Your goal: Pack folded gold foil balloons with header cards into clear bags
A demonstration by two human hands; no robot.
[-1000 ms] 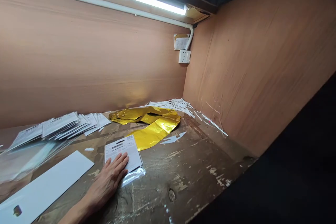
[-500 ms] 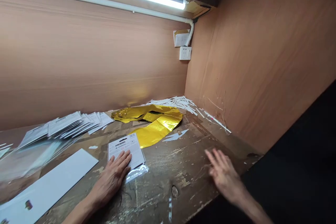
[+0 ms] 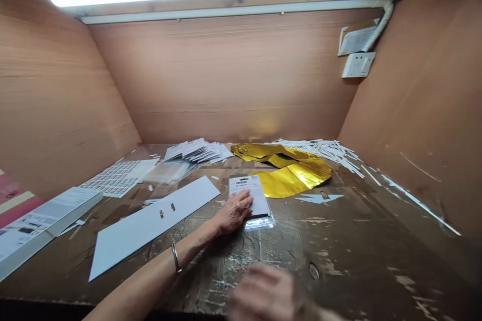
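Your left hand [image 3: 233, 213] lies flat on the printed card [image 3: 253, 193], fingers loosely together, not clamping it. The card sits in a clear plastic sleeve [image 3: 259, 223], just beside gold foil [image 3: 291, 180]. Your right hand [image 3: 263, 293] is blurred, well below the card; you cannot tell its state.

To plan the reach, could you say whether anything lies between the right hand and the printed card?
Nothing visible: only worn tabletop separates the right hand from the printed card, under the left hand.
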